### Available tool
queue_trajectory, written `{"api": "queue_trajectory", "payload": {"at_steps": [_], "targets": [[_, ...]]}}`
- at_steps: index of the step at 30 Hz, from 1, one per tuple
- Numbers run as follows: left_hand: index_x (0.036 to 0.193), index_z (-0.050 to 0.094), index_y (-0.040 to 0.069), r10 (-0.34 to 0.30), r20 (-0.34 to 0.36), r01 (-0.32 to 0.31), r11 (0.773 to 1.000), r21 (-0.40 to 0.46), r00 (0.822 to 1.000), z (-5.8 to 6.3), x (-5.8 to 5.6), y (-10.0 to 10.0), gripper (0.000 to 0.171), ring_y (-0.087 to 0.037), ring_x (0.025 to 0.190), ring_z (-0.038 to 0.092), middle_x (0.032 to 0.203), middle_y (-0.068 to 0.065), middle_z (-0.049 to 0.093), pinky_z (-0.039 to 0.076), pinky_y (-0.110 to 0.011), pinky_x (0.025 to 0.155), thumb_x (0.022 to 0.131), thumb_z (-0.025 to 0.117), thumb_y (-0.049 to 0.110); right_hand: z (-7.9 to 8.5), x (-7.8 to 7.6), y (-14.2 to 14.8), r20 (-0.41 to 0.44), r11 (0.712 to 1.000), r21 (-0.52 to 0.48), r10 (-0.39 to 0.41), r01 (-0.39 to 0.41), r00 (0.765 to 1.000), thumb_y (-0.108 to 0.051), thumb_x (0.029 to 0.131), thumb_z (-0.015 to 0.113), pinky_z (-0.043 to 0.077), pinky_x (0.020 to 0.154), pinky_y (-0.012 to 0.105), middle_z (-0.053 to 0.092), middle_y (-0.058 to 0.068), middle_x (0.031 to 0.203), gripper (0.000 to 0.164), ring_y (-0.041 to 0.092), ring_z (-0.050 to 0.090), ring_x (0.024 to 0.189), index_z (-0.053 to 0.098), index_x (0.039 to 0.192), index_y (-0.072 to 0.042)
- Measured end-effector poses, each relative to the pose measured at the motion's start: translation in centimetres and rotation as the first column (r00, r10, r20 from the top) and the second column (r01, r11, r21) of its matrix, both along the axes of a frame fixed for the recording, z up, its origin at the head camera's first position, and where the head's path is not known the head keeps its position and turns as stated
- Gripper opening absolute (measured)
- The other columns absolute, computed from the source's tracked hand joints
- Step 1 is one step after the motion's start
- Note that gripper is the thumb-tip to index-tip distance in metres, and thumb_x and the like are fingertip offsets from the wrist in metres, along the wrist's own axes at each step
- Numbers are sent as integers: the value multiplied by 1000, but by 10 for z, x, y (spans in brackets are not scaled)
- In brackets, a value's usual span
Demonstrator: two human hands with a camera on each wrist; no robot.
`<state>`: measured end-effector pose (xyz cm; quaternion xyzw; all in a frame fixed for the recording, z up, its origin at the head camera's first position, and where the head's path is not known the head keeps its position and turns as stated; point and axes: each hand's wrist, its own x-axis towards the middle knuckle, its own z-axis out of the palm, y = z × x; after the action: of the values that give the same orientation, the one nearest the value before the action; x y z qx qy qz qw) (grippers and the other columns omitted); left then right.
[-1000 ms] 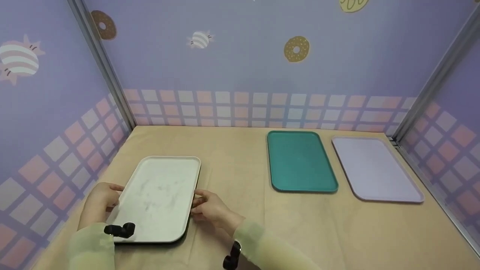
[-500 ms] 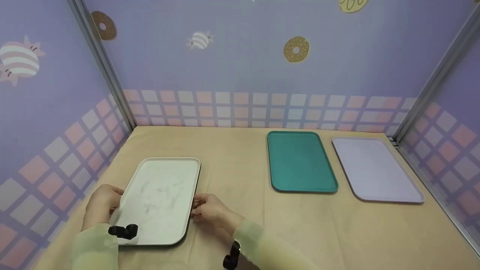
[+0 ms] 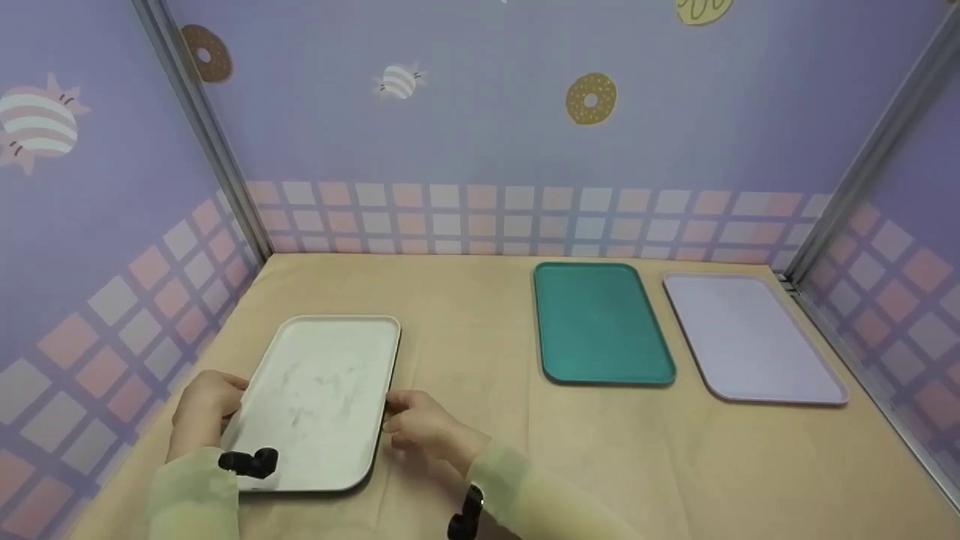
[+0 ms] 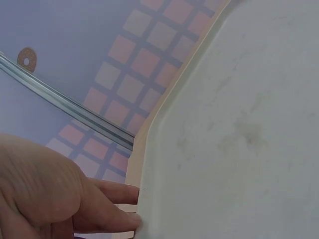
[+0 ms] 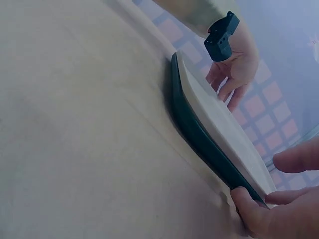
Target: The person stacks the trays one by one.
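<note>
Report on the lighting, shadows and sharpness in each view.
Head view: soft, even light, the teal tray clear-edged, a faint shadow on the tablecloth by the right grip; left wrist view: the white tray pale, its grey smudges readable, no glare; right wrist view: hazy and bluish, strongly tilted, a soft shadow along the dark green tray beneath the white one.
</note>
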<state>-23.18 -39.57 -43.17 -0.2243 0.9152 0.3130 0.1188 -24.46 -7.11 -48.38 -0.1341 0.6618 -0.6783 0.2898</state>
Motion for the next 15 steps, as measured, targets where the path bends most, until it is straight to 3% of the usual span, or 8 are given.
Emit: {"api": "queue_trajectory", "payload": {"at_steps": [3,6,9,15], "targets": [[142,54,-5,3,-9,-3,1000,17,1000,-2,-1,-2,50,-17,64,55,109,-20,73,45,-30,58,94,50,3,0,0,1,-13,1000,4,2,-2,1000,15,83,52,43,60,21,60,14,131,65,14,52,87,46,148,11],[144,53,-4,5,-8,-5,1000,21,1000,-4,-1,-2,51,-17,61,55,120,-26,70,46,-29,58,93,49,1,0,1,2,-41,999,39,4,-2,999,13,82,54,46,63,21,58,16,142,70,17,56,100,41,151,10],[145,54,-1,2,1,-2,1000,-3,1000,-3,-1,-2,51,-19,70,58,136,-30,60,45,-31,61,94,47,2,0,1,2,-42,999,44,0,2,999,14,82,56,47,65,21,58,16,143,71,19,56,108,42,151,10],[145,56,3,4,5,-4,1000,-4,1000,0,0,1,49,-23,80,61,135,-29,61,45,-36,69,98,54,17,0,-1,7,0,1000,26,4,-4,1000,11,86,57,48,70,22,57,15,143,65,16,54,106,45,150,9]]}}
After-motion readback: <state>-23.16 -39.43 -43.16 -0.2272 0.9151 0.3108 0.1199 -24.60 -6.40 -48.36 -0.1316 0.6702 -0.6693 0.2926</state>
